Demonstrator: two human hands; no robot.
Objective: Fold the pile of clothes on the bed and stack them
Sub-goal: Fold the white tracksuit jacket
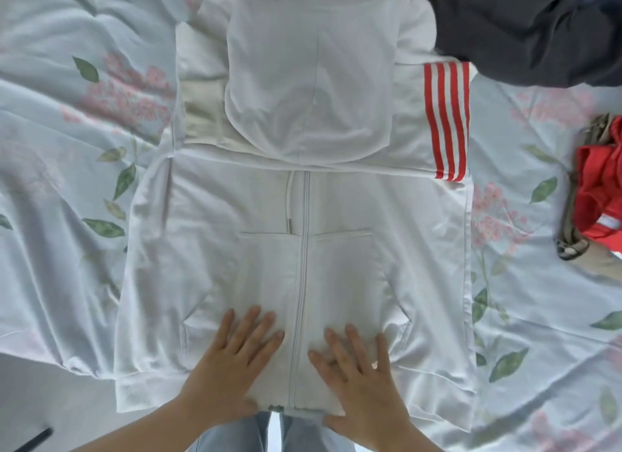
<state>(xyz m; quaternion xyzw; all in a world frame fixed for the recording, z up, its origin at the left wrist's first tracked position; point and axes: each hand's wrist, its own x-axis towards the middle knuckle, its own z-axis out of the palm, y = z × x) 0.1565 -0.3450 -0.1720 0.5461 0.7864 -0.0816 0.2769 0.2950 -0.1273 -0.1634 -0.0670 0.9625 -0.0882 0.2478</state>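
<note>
White hoodie [363, 269] lies flat, front up, centre of the bed on a floral sheet [60, 189]. Zipper [300, 283] is closed and runs near to far. Hood [309, 91] is folded down over the chest. A sleeve lies folded across under the hood, its red-striped cuff [446, 121] at the right. One drawstring [289, 206] sits just left of the zipper.

Left hand [235, 360] lies flat, fingers straight and spread, palm down on the hoodie near the hem, just left of the zipper. Right hand [356, 377] is the same, flat and spread, just right of the zipper. Neither hand grips anything; both press the cloth at the near end, and the rest of the hoodie stretches away far of the fingertips.

Dark garment [525, 24] lies far right, touching the hoodie's shoulder. Red garment [595, 189] is at the right edge, apart from the hoodie.
</note>
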